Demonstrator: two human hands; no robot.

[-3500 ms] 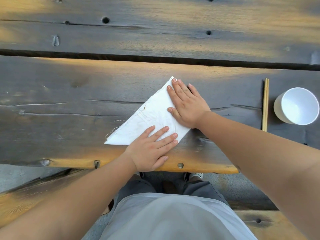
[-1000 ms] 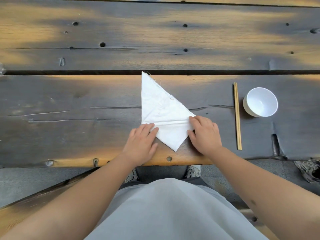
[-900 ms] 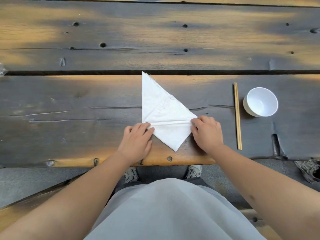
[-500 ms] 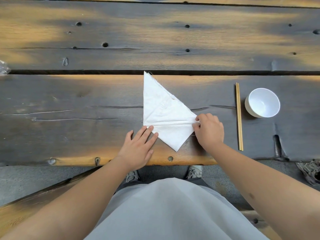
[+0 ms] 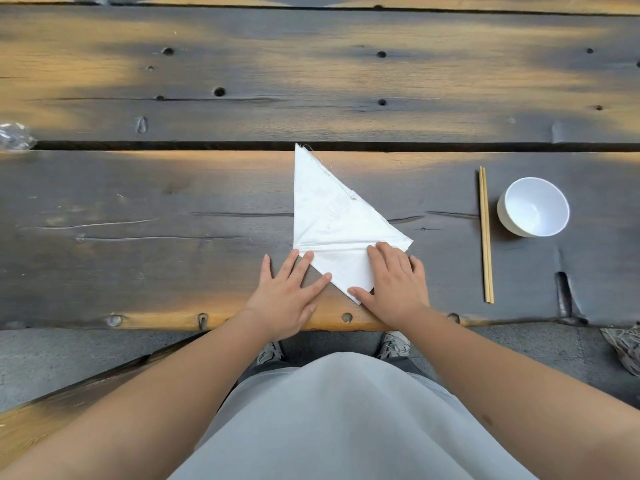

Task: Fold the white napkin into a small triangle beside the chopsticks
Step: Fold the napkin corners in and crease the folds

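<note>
The white napkin (image 5: 332,216) lies flat on the dark wooden table as a folded triangle, one tip pointing away from me and a smaller flap pointing toward the near edge. My left hand (image 5: 287,299) rests flat with spread fingers, its fingertips touching the flap's left edge. My right hand (image 5: 394,285) presses flat on the flap's right side, covering that corner. A pair of wooden chopsticks (image 5: 486,233) lies straight to the right, apart from the napkin.
A white bowl (image 5: 533,206) stands just right of the chopsticks. A gap between planks (image 5: 207,145) runs across behind the napkin. The table's near edge (image 5: 166,320) is just under my wrists. A clear crumpled object (image 5: 14,135) sits at far left.
The napkin was turned from slanted to upright since the earliest frame. In the last second my right hand slid from the right corner onto the lower flap; my left hand's fingers spread flat.
</note>
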